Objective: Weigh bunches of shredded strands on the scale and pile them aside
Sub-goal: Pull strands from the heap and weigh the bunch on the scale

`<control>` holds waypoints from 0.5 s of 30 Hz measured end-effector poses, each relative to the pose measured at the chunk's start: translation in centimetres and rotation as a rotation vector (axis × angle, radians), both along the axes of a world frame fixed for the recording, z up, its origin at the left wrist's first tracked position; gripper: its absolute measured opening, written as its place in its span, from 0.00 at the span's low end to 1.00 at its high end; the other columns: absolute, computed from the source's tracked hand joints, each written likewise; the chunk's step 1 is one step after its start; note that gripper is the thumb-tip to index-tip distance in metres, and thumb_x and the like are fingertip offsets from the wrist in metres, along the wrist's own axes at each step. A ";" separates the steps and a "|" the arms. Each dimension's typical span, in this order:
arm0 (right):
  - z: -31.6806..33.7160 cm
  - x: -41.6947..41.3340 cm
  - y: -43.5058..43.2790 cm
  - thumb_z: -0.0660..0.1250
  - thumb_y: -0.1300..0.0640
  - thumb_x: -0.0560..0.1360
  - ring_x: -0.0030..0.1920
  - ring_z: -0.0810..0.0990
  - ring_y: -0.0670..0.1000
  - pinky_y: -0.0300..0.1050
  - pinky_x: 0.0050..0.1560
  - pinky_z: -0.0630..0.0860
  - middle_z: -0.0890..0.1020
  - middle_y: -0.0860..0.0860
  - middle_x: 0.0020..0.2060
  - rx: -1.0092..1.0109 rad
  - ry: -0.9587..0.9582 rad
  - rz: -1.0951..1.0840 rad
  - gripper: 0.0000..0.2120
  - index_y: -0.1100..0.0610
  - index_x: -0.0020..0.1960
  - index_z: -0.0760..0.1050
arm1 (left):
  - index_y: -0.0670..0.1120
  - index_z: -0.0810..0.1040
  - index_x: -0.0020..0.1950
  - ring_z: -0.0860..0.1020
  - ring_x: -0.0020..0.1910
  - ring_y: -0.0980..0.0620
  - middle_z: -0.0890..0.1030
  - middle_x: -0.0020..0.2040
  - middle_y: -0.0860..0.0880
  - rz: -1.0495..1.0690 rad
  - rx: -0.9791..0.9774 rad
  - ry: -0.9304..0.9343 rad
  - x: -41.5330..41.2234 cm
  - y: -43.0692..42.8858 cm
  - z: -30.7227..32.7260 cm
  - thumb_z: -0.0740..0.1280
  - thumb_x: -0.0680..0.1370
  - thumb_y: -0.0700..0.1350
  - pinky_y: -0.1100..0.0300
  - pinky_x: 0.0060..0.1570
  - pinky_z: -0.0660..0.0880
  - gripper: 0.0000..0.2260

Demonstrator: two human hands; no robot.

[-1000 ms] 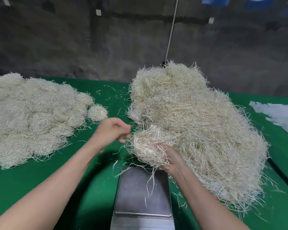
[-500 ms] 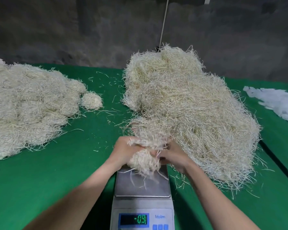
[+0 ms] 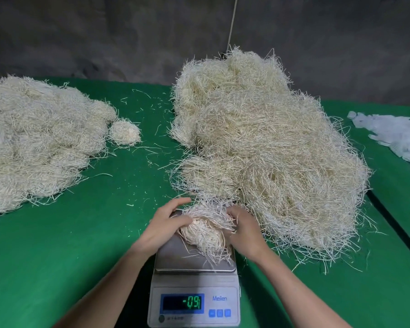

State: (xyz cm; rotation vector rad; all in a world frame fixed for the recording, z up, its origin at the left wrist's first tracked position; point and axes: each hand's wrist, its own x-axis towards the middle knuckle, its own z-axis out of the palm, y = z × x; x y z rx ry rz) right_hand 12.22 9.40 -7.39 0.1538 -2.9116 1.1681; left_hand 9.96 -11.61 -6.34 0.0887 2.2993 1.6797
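Your left hand (image 3: 166, 224), right hand (image 3: 244, 231) clasped pale shredded-strand bunch (image 3: 205, 233) between them on steel-topped white scale (image 3: 173, 259); you needed stragglers tucked, then full release.

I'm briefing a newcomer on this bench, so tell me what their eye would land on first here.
The huge pale heap of shredded strands fills the green table right of centre, with a second pile at far left. Near the bottom centre, the left hand and right hand cup a small bunch over the scale, whose green display glows -0.91.
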 end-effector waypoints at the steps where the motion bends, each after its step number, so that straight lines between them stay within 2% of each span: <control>1: -0.2 0.0 0.0 0.69 0.60 0.72 0.66 0.68 0.52 0.46 0.72 0.58 0.73 0.54 0.64 0.047 -0.009 0.028 0.22 0.55 0.65 0.71 | 0.62 0.75 0.60 0.74 0.57 0.55 0.75 0.61 0.55 -0.001 -0.051 0.033 0.3 -0.1 -0.1 0.70 0.74 0.42 0.57 0.62 0.68 0.20; 3: -0.4 0.0 0.0 0.67 0.53 0.73 0.72 0.57 0.53 0.47 0.71 0.48 0.63 0.54 0.71 0.157 -0.068 0.073 0.25 0.52 0.70 0.67 | 0.63 0.75 0.58 0.73 0.59 0.55 0.75 0.62 0.58 0.003 -0.239 0.121 0.7 0.0 -0.5 0.70 0.74 0.43 0.53 0.67 0.64 0.18; 4: -0.4 -0.1 0.1 0.66 0.50 0.74 0.73 0.54 0.52 0.47 0.71 0.47 0.60 0.53 0.73 0.185 -0.093 0.087 0.26 0.51 0.71 0.66 | 0.62 0.76 0.58 0.73 0.60 0.56 0.75 0.62 0.60 0.014 -0.322 0.156 0.9 0.0 -0.7 0.69 0.75 0.43 0.52 0.69 0.62 0.17; 7: -0.4 -0.2 0.3 0.63 0.50 0.77 0.72 0.55 0.49 0.52 0.72 0.48 0.64 0.48 0.71 0.090 -0.108 0.093 0.22 0.49 0.70 0.66 | 0.56 0.77 0.61 0.77 0.51 0.58 0.77 0.62 0.59 0.073 -0.425 0.169 1.2 0.0 -1.2 0.68 0.76 0.44 0.51 0.70 0.60 0.15; 8: -0.3 -0.2 0.3 0.63 0.53 0.77 0.70 0.59 0.49 0.54 0.72 0.50 0.68 0.46 0.67 0.020 -0.085 0.081 0.21 0.48 0.69 0.68 | 0.55 0.77 0.61 0.77 0.54 0.57 0.77 0.62 0.58 0.088 -0.433 0.161 1.2 0.0 -1.3 0.68 0.76 0.45 0.51 0.70 0.60 0.15; 10: -0.2 -0.1 0.1 0.62 0.61 0.77 0.60 0.70 0.45 0.52 0.69 0.62 0.73 0.41 0.57 -0.089 -0.008 0.048 0.18 0.50 0.66 0.71 | 0.54 0.78 0.61 0.74 0.61 0.57 0.77 0.61 0.58 0.102 -0.414 0.156 1.4 0.0 -1.5 0.69 0.75 0.45 0.50 0.70 0.59 0.14; 13: 0.4 0.0 -0.2 0.63 0.66 0.76 0.43 0.75 0.41 0.51 0.52 0.76 0.74 0.39 0.46 -0.228 0.038 0.011 0.15 0.50 0.58 0.70 | 0.54 0.75 0.60 0.73 0.58 0.61 0.76 0.58 0.60 0.119 -0.392 0.180 1.9 0.4 -1.7 0.70 0.74 0.47 0.54 0.70 0.58 0.15; 15: 0.7 0.1 -0.2 0.63 0.67 0.75 0.41 0.76 0.47 0.54 0.50 0.77 0.74 0.40 0.46 -0.263 0.029 0.023 0.14 0.51 0.56 0.71 | 0.54 0.73 0.62 0.71 0.55 0.62 0.75 0.57 0.62 0.141 -0.421 0.212 2.2 0.4 -1.6 0.69 0.75 0.48 0.57 0.67 0.55 0.17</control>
